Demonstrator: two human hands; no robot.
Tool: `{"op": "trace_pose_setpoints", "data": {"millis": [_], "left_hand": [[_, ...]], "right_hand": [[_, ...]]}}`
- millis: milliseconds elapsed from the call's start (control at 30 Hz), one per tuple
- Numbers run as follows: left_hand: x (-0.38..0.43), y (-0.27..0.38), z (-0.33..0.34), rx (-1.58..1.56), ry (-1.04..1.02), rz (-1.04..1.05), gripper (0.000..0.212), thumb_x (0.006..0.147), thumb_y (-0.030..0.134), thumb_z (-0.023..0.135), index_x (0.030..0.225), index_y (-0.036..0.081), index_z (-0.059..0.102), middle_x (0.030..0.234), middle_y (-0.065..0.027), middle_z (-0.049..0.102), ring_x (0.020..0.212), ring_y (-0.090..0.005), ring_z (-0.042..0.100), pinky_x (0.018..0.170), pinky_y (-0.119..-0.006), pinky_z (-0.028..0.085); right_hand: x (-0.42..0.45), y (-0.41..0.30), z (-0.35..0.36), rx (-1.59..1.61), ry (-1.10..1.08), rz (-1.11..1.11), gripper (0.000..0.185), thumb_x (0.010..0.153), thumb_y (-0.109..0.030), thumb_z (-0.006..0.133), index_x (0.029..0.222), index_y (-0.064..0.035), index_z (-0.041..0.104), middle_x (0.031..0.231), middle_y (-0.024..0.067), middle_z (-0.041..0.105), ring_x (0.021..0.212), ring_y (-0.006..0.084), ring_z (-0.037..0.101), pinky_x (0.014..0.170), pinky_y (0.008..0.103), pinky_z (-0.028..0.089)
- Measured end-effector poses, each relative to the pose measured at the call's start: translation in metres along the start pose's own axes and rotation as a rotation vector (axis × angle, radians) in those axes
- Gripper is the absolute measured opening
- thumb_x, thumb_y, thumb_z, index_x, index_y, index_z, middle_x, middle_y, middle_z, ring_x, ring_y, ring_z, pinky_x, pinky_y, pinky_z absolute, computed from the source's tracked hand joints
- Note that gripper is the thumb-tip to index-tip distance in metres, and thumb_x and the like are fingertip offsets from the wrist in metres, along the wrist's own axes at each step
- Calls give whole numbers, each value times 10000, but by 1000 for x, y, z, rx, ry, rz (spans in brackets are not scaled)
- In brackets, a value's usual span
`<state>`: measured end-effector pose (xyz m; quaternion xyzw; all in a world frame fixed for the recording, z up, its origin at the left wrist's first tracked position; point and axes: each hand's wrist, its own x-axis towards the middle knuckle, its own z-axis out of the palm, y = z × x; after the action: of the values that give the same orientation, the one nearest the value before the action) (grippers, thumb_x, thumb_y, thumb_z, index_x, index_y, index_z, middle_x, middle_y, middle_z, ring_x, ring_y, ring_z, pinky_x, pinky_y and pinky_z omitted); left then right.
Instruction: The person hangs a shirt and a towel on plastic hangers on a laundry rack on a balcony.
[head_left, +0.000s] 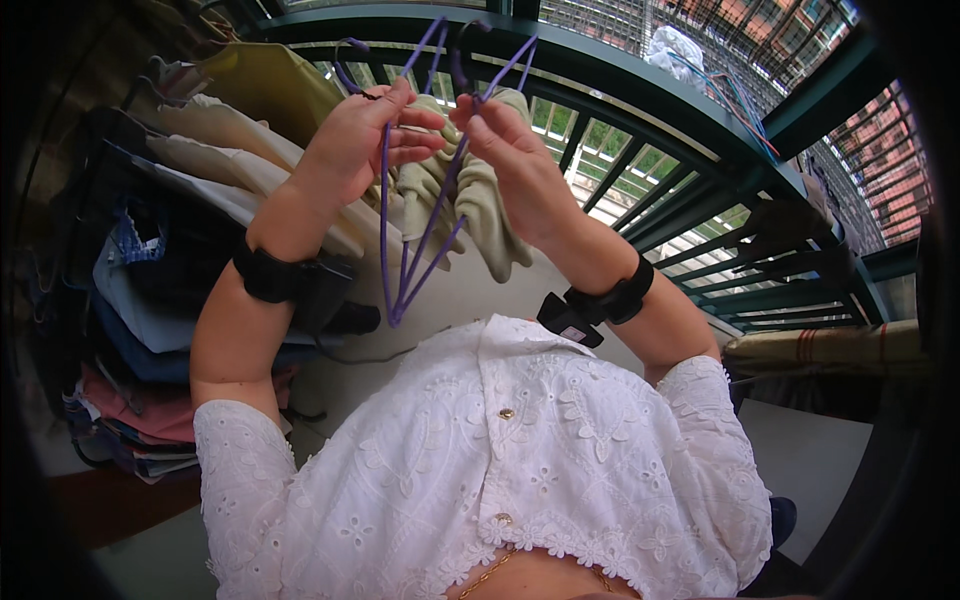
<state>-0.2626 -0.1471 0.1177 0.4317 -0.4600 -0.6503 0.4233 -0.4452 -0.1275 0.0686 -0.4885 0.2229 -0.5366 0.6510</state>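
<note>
Purple clothes hangers (396, 311) are in both my hands in front of my chest, their long triangular frames overlapping. My left hand (352, 142) grips one near its curved hook, with the other fingers spread apart. Opposite it, my right hand (517, 161) pinches hanger wire near a second dark purple hook (459, 64) between thumb and fingers. Just behind the hands hangs a pale green cloth garment (491, 217) with drooping ends. How it is attached is hidden by my fingers and the frames.
To the left, several garments, including an olive one (262, 79) and cream ones (225, 142), hang closely together. Folded clothes (135, 405) are stacked below. A dark green railing (637, 97) curves ahead and right, with a white plastic bag (673, 56) beyond it.
</note>
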Motion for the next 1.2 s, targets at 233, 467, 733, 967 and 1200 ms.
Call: {"op": "trace_pose_setpoints", "data": {"millis": [233,467,733,967,1200], "left_hand": [[-7,-3,6,109,-40,-137,261,935,301,457,1009,55,503,858,-80,608,629,-143,606,525,-242,486],[-18,-3,2,47,24,-91,397,941,399,461,974,13,547,623,-32,536,398,-46,354,346,-190,231],[-40,1,2,83,54,-136,470,950,431,423,1079,-5,544,630,-17,516,402,-30,341,350,-176,228],[-55,-15,-2,195,29,-183,504,978,431,318,1119,-10,516,614,-24,514,399,-39,362,364,-170,258],[-61,-17,4,20,12,-117,487,982,420,320,1128,-12,490,648,-30,510,430,-39,363,378,-168,251]], "right_hand": [[2,26,8,-479,-94,-260,407,927,-197,512,1298,-49,434,1329,119,352,1120,203,488,923,306,405],[-8,22,-37,-747,-15,-249,234,936,-210,519,1068,-36,601,997,71,601,882,157,578,798,258,456],[-31,94,-97,-398,-51,306,245,930,-207,524,1106,-39,552,1002,-3,583,948,80,517,840,237,411],[-1,45,-120,-104,124,264,113,854,-198,533,873,-88,517,765,-40,470,699,62,452,618,204,372],[42,40,-219,-680,544,-140,226,888,-233,572,931,-19,518,784,28,527,716,106,488,660,246,419]]}}
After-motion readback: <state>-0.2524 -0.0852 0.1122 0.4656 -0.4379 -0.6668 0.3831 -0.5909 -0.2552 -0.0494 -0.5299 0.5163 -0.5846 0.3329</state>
